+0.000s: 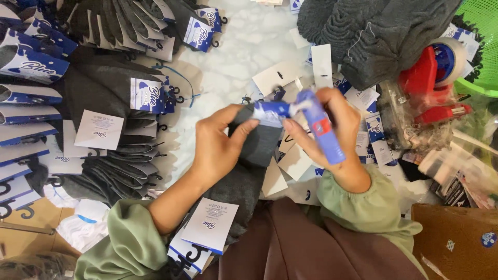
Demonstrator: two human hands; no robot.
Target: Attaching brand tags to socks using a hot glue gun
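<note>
A folded dark grey sock pair (pixel 262 140) sits at centre frame, just above the person's lap, pinched at its top edge, where a blue-and-white card label (pixel 272 110) wraps the fabric. The left hand (pixel 218 148) is curled closed around the socks, thumb on the near face and fingers behind. The right hand (pixel 332 127) is wrapped shut around a blue tagging gun (pixel 319 127), its tip pressed to the label. The knit looks soft, light and floppy, likely to sag unless held near the stiffer card, which seems the surest place to grip. Loose white cards (pixel 295 161) lie beneath the hands on the pale bench (pixel 244 46). Finished labelled socks (pixel 119 103) fan out at left; a grey sock heap (pixel 373 31), a red tape dispenser (pixel 433 78) and a green basket (pixel 480 31) stand at right.
</note>
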